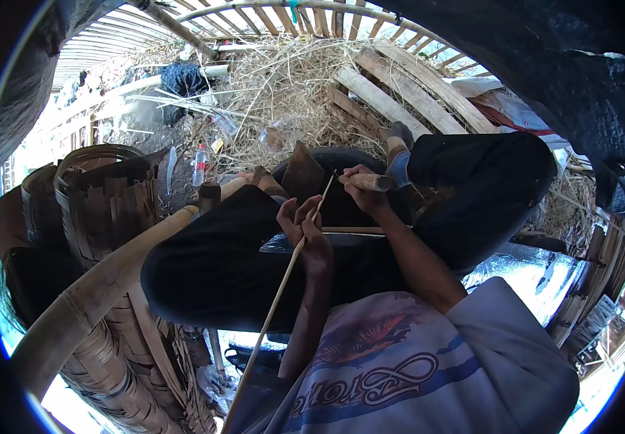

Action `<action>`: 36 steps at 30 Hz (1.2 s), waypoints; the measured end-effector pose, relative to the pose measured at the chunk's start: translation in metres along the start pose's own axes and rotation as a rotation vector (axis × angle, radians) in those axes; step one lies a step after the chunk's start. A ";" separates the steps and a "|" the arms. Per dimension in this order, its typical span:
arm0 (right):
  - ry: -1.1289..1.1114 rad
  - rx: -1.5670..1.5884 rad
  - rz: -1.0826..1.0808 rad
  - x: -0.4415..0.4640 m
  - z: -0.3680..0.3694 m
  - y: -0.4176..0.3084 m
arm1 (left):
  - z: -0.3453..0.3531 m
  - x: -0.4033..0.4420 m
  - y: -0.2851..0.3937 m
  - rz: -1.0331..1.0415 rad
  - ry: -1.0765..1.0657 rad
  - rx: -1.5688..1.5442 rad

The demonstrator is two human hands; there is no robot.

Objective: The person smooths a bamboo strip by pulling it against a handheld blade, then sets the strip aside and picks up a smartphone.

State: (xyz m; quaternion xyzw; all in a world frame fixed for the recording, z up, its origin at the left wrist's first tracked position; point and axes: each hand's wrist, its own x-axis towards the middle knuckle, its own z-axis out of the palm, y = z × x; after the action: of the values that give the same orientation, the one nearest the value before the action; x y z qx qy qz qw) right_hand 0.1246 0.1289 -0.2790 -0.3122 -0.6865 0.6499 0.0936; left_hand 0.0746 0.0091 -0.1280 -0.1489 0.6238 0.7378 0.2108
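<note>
Grasping a thin strip (274, 298) in left hand (307, 233), running centre to seven o'clock; clenching wooden-handled tool (375, 182) in right hand (363, 194); wearing partly legible shirt lettering (370, 387); hemmed by bamboo pole (84, 309), eight o'clock.

Pretty tight in the middle tbh: the left hand (308, 230) and right hand (363, 194) are only a small gap apart, with the long thin strip (283, 278) and wooden handle (375, 182) right there. Bent legs (204, 264) wall in both sides, and the fat bamboo pole (99, 293) blocks the left. Slightly more room above the lap, right of the strip.
</note>
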 end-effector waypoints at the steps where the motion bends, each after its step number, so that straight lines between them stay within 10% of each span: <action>1: 0.021 -0.034 0.019 -0.004 0.003 0.002 | 0.001 0.000 0.001 0.012 0.005 -0.001; 15: 0.212 -0.043 0.135 0.008 -0.003 0.029 | 0.000 0.001 0.019 -0.012 0.010 0.090; 24: 0.350 -0.022 0.348 0.011 -0.014 -0.003 | -0.003 0.018 0.008 0.369 -0.102 0.348; 36: 0.001 0.047 -0.074 0.019 0.004 -0.007 | 0.000 0.020 0.009 0.199 -0.044 0.237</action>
State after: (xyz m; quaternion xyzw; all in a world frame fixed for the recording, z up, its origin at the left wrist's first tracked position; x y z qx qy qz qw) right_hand 0.1049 0.1364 -0.2778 -0.2847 -0.6821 0.6618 0.1252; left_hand 0.0528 0.0101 -0.1299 -0.0444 0.7133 0.6794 0.1664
